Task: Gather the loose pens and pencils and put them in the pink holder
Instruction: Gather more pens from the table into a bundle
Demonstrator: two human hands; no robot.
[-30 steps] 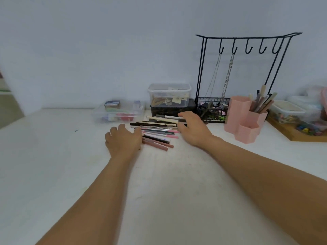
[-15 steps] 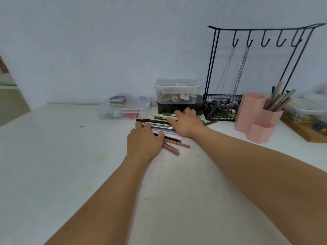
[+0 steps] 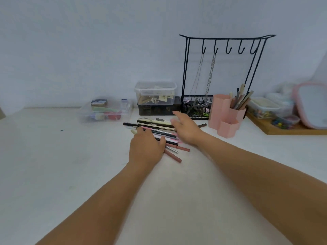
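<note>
A pile of loose pens and pencils [image 3: 155, 125] lies on the white table [image 3: 53, 156], pink, black and brown ones side by side. My left hand [image 3: 146, 147] lies palm down on the near left part of the pile, fingers on the pens. My right hand [image 3: 185, 128] hovers with straight fingers over the pile's right end, slightly blurred. One brown pencil [image 3: 202, 125] sticks out to its right. The pink holder [image 3: 224, 114], a cluster of hexagonal cups, stands to the right and holds several pencils in its back cup.
Behind the pile stand a clear box on a dark box [image 3: 155, 98] and a shallow clear tray [image 3: 104, 112]. A black wire rack with hooks and chains [image 3: 221, 75] stands by the holder. A wooden tray with containers [image 3: 283, 124] fills the far right.
My left hand slid further onto the pile. My right hand lifted off the pens and now hovers with spread fingers. The camera view shifted.
</note>
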